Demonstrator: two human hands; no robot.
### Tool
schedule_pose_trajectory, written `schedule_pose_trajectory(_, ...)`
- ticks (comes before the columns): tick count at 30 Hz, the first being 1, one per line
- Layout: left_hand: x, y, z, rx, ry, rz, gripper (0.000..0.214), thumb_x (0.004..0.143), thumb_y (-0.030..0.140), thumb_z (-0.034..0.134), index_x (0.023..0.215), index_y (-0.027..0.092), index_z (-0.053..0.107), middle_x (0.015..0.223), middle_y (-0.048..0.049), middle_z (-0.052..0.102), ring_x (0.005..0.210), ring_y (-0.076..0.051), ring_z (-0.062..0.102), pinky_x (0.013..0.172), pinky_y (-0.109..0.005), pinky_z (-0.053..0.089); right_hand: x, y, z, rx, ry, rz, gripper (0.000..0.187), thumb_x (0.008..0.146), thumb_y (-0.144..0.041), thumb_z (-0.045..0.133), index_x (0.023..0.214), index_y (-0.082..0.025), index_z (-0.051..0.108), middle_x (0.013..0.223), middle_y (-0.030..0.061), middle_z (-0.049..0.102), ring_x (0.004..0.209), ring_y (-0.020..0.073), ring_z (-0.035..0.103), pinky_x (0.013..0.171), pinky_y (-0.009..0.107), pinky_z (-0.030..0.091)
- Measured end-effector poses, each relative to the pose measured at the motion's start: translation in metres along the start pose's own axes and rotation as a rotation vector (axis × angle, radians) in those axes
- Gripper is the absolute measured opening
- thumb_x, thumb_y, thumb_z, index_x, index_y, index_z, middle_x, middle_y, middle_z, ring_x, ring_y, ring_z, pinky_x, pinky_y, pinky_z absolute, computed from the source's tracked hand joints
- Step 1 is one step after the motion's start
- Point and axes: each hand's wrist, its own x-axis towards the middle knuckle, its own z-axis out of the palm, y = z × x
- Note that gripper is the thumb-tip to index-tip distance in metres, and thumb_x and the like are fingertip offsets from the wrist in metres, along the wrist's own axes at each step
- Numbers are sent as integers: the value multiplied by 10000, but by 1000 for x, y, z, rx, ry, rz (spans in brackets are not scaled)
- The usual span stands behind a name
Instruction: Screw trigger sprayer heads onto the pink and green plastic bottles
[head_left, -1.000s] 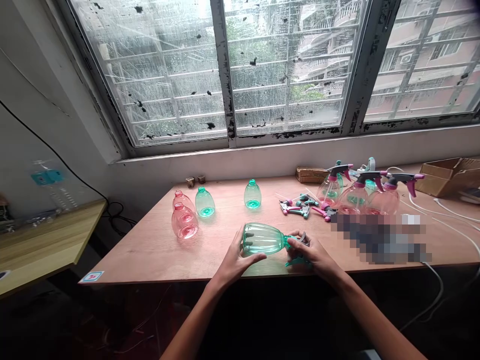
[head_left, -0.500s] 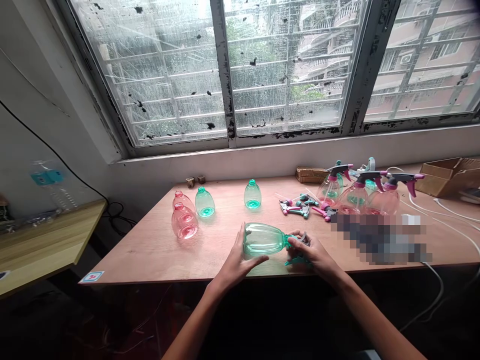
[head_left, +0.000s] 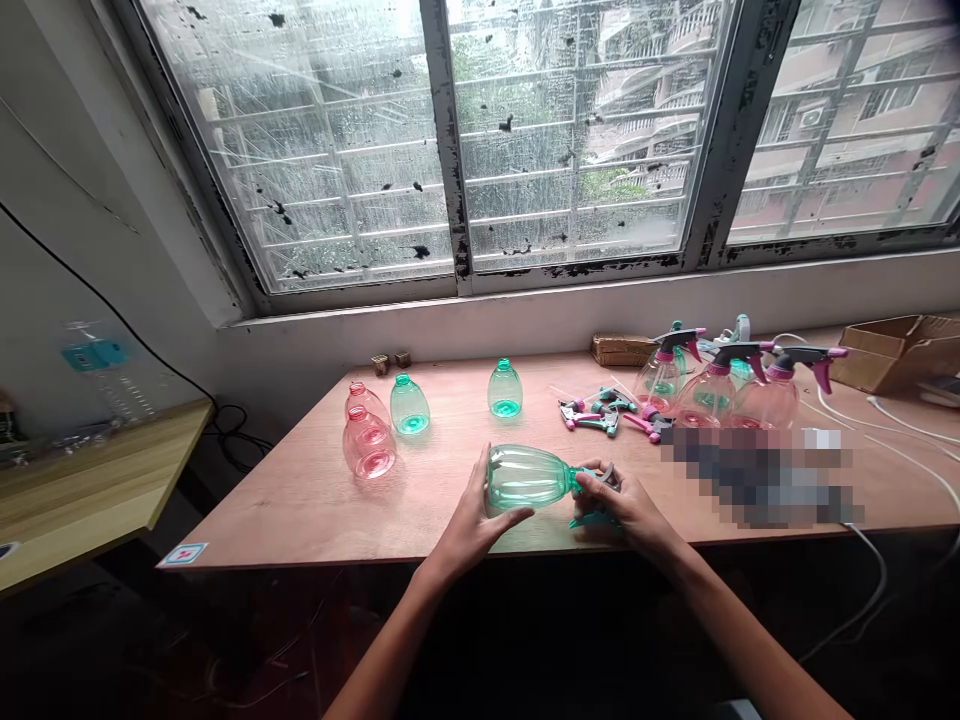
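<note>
The clear green bottle (head_left: pixel 529 478) lies sideways in both hands, over the bench (head_left: pixel 300 520) just inside the middle of its front edge, neck to the right; whether it touches the top I cannot tell. The left hand (head_left: pixel 469 520) is cupped wide around the base end, thumb in front, while the right hand (head_left: pixel 634 515) closes on the green-and-grey trigger head (head_left: pixel 596 519) at the neck, its fingers hiding the collar. I judge the threaded join to be the step in hand, so good work here means bottle and head in one straight line, the left palm stopping any roll without denting the thin wall, and the right fingers turning the collar rather than the trigger. Crossed threads seem the main risk; with little room before the front edge, a firm base grip matters.
</note>
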Motion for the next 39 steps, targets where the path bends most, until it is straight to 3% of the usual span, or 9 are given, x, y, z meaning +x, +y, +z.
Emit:
schedule_pose_trajectory(6, -1, -6, 1, -85, -20, -37, 1099, 812, 389, 753, 1564, 287, -41, 1561, -146, 335, 1418, -313, 379, 1177, -536, 286, 0, 1, 0, -5, -6, -1, 441, 767, -525, 776, 972, -192, 569, 720, 9, 688, 614, 213, 684, 656, 371, 562)
schedule_pose_trajectory(12, 1, 5, -1, 13, 11, 7, 878, 776, 399, 782, 1508, 259, 318, 1404, -132, 467, 1337, -316, 442, 1124, -483, 391, 0, 2, -2, -6, 2, -24, 442, 780, -520, 766, 993, -188, 567, 713, 13, 695, 616, 218, 686, 664, 376, 561)
schedule_pose_trajectory(19, -3, -3, 2, 53, -13, 23, 1090, 812, 354, 755, 1565, 293, -30, 1477, -146, 407, 1371, -309, 417, 1159, -540, 299, 0, 3, -1, -2, 26, -15, 439, 778, -515, 770, 989, -193, 559, 728, 21, 698, 610, 222, 690, 656, 390, 581)
schedule_pose_trajectory(21, -3, -3, 2, 22, -14, 14, 1112, 785, 385, 777, 1569, 265, -3, 1469, -162, 421, 1376, -334, 411, 1145, -547, 323, -1, 1, 1, -14, 22, -11, 441, 774, -525, 769, 983, -197, 562, 732, 21, 695, 608, 226, 695, 644, 388, 588)
schedule_pose_trajectory(26, 0, 0, 0, -27, -8, -4, 907, 812, 435, 737, 1543, 230, 242, 1430, -168, 477, 1350, -354, 446, 1139, -526, 357, -3, -2, 2, -29, 34, 16, 450, 766, -536, 771, 989, -203, 567, 742, 24, 695, 639, 244, 710, 631, 397, 602)
schedule_pose_trajectory(33, -3, -9, 4, 44, -12, 35, 1070, 812, 385, 754, 1570, 280, 7, 1551, -157, 345, 1433, -325, 354, 1186, -524, 268, 0, 1, 1, -1, 74, 18, 460, 764, -532, 776, 1006, -203, 566, 725, 22, 701, 629, 230, 704, 612, 375, 602)
schedule_pose_trajectory(39, -4, -6, 4, -85, 0, -17, 1103, 804, 399, 760, 1568, 278, -26, 1596, -163, 263, 1441, -329, 340, 1174, -517, 307, -3, -2, 4, 32, 41, 65, 437, 764, -513, 785, 996, -214, 566, 745, 13, 685, 662, 235, 699, 597, 404, 622)
